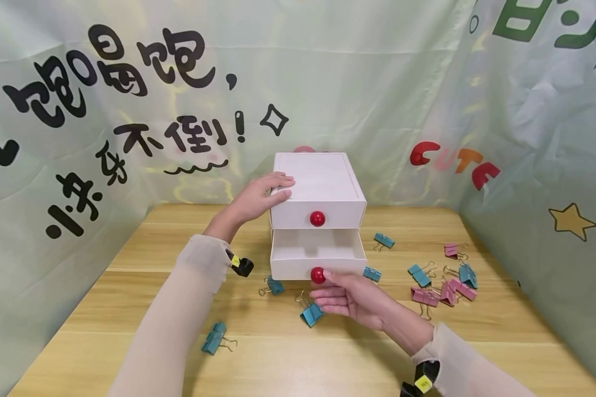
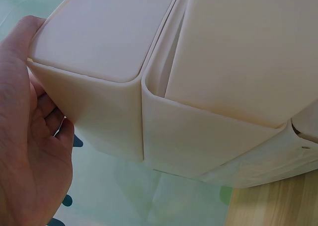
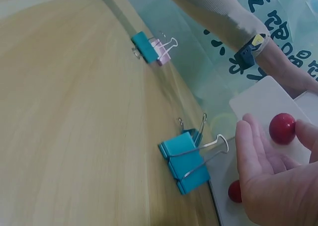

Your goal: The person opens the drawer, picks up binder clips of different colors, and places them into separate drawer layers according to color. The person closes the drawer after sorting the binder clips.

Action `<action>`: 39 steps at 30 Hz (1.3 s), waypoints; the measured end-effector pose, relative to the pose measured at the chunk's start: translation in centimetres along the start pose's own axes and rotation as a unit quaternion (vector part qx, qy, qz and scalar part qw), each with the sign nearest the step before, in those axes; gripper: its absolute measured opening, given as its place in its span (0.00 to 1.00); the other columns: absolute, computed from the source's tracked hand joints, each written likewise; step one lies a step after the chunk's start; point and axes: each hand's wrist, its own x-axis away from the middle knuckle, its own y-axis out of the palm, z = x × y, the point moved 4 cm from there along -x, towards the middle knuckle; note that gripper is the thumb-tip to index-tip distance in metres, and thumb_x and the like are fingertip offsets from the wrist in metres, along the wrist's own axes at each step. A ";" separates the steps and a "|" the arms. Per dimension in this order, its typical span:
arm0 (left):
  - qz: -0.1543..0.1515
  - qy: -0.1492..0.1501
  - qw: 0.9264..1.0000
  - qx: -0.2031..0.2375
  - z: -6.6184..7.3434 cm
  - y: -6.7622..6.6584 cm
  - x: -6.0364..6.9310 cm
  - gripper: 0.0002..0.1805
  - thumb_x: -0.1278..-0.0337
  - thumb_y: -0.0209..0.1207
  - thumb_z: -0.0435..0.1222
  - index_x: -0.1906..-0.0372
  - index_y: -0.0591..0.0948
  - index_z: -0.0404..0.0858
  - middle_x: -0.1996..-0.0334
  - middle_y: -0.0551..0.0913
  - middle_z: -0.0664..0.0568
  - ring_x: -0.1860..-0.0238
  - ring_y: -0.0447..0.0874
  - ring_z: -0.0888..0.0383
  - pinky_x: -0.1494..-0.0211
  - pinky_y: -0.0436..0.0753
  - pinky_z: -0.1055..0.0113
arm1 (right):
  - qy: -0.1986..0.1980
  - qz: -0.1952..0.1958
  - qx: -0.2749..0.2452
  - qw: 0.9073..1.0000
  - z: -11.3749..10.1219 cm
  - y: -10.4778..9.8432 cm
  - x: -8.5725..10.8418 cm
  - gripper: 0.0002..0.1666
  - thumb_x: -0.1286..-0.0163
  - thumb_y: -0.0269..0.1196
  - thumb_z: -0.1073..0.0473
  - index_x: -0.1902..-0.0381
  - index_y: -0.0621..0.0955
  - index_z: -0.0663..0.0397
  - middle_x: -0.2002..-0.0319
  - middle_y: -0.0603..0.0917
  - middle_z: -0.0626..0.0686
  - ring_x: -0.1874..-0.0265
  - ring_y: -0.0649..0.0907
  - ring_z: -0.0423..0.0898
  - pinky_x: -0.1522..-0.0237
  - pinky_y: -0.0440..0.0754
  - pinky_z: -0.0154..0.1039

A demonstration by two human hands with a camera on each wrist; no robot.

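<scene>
A white two-drawer box (image 1: 318, 176) stands on the table, its lower drawer (image 1: 290, 268) pulled partly out and seemingly empty inside. The upper drawer is closed. My left hand (image 1: 255, 197) rests on the box's top left edge; in the left wrist view that hand (image 2: 30, 121) lies against a corner, some fingers bent beside it. At the lower red knob (image 1: 318, 275), the thumb of my right hand (image 1: 360, 300) touches its right side, the other fingers stretched below. The right wrist view shows a knob (image 3: 282, 128) between the thumb and the extended fingers of this hand (image 3: 278, 181).
Blue binder clips (image 1: 213, 338) (image 1: 312, 314) lie in front of the box, with others beside it. Several pink and blue clips (image 1: 424, 296) are grouped at the right. A printed cloth (image 1: 377, 99) hangs behind the wooden table (image 1: 258, 364).
</scene>
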 end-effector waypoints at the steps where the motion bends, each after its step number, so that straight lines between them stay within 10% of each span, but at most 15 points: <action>1: 0.000 0.000 1.000 0.000 0.0 0.0 0.0 0.24 0.31 0.55 0.46 0.35 0.76 0.40 0.32 0.71 0.49 0.28 0.58 0.54 0.25 0.53 0.56 | 0.000 -0.004 0.009 1.000 0.0 -0.1 0.1 0.32 0.29 0.61 0.48 0.38 0.71 0.66 0.51 0.83 0.66 0.53 0.85 0.54 0.46 0.80 0.46; 17: -0.003 -0.007 1.000 0.003 -0.2 0.1 0.1 0.25 0.31 0.55 0.47 0.34 0.75 0.42 0.31 0.70 0.51 0.27 0.57 0.55 0.25 0.53 0.56 | -0.048 -0.007 0.168 0.985 -1.3 -3.0 2.6 0.33 0.25 0.57 0.52 0.37 0.68 0.76 0.42 0.76 0.69 0.41 0.76 0.63 0.39 0.73 0.51; 29: -0.003 -0.001 1.000 -0.002 0.0 0.2 0.1 0.25 0.31 0.53 0.49 0.35 0.76 0.42 0.32 0.70 0.51 0.27 0.56 0.55 0.25 0.52 0.57 | -0.092 0.072 0.245 0.962 -2.6 -6.6 5.7 0.31 0.25 0.57 0.54 0.37 0.69 0.76 0.42 0.77 0.68 0.44 0.80 0.56 0.45 0.79 0.38; 35: -0.005 -0.002 1.000 -0.003 -0.2 0.1 -0.1 0.26 0.32 0.54 0.49 0.35 0.76 0.42 0.32 0.70 0.52 0.27 0.56 0.56 0.25 0.52 0.57 | -0.088 0.138 0.315 0.935 -3.0 -8.4 7.1 0.33 0.26 0.58 0.49 0.36 0.71 0.71 0.40 0.76 0.67 0.44 0.79 0.60 0.42 0.77 0.47; 39: -0.011 -0.007 1.000 -0.010 -0.3 0.0 -0.1 0.28 0.34 0.57 0.51 0.35 0.77 0.42 0.32 0.70 0.54 0.27 0.56 0.58 0.25 0.52 0.58 | -0.094 0.176 0.401 0.894 -3.2 -9.5 8.0 0.32 0.26 0.57 0.45 0.36 0.73 0.64 0.41 0.78 0.64 0.46 0.80 0.60 0.43 0.76 0.56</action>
